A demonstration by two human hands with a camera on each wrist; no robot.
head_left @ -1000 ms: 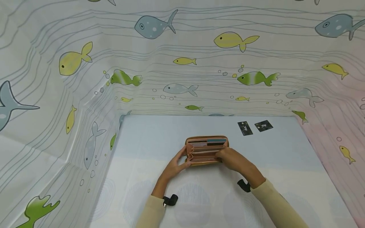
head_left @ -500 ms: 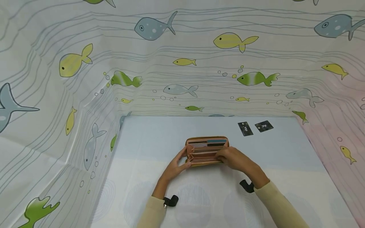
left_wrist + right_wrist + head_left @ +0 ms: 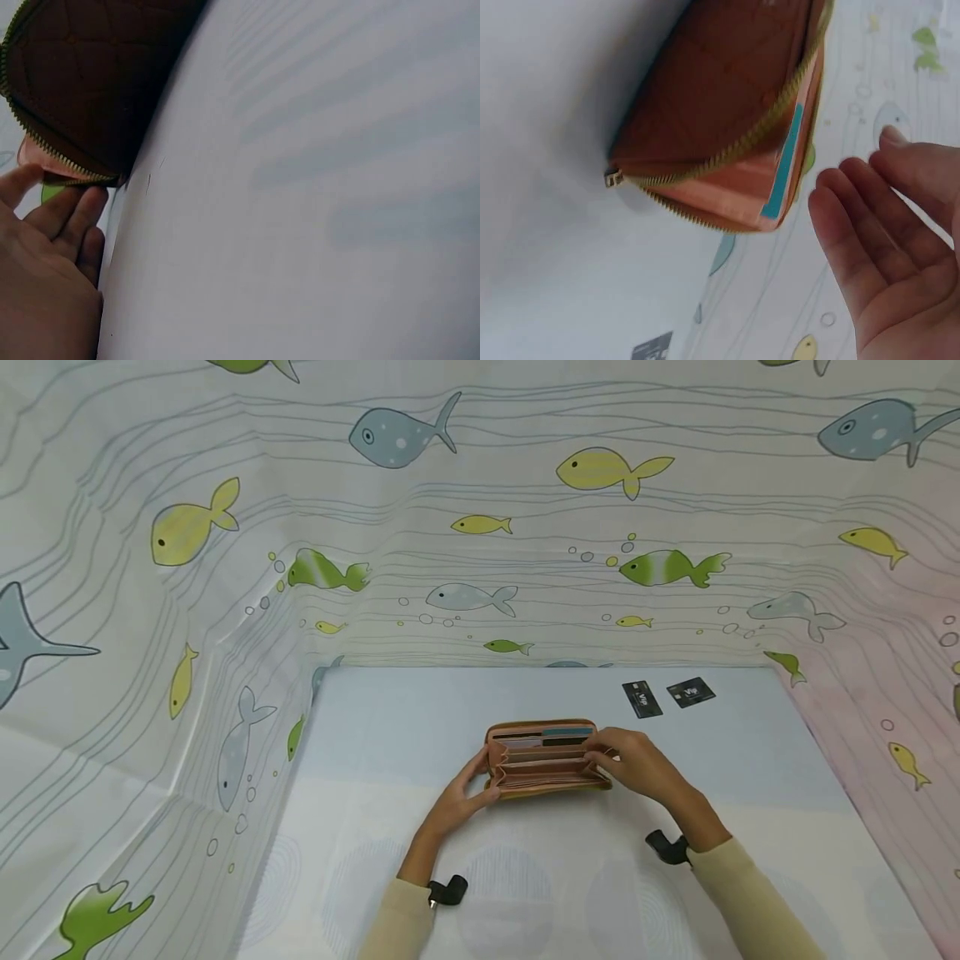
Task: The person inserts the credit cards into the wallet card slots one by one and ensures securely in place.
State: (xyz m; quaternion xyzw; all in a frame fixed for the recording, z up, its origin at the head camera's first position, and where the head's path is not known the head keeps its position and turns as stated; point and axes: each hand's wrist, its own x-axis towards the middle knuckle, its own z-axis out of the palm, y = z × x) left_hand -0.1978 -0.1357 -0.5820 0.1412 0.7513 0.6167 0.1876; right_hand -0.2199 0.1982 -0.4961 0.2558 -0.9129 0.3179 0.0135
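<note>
**Open wallet, one loose hand — here's where it could slip**

The tan zip-around wallet (image 3: 543,758) lies open near the middle of the bench (image 3: 420,710), mouth facing up, with its accordion pockets and card slots showing. A teal card edge pokes out of one slot, clearest in the right wrist view.

The left hand (image 3: 459,797) is at the wallet's left end, fingers curled against the edge and touching the zipper rim, so it's bracing that side. The right hand (image 3: 636,765) sits at the right end, but in the wrist view its fingers (image 3: 870,225) are straight and spread, just beside the wallet and not gripping anything.

My guess at the risks:

- With only the left end steadied, the sides may spring back together, since nothing pins the right end.
- The cloth on the bench looks smooth, so a push from one side could slide or spin the wallet rather than open it wider.
- That teal card sits proud of its slot — a tilt or a brushing finger could drag it out.

Two black cards (image 3: 642,699) (image 3: 691,692) lie well apart from the wallet at the far right of the bench, in front of the fish-print curtain (image 3: 480,527).
</note>
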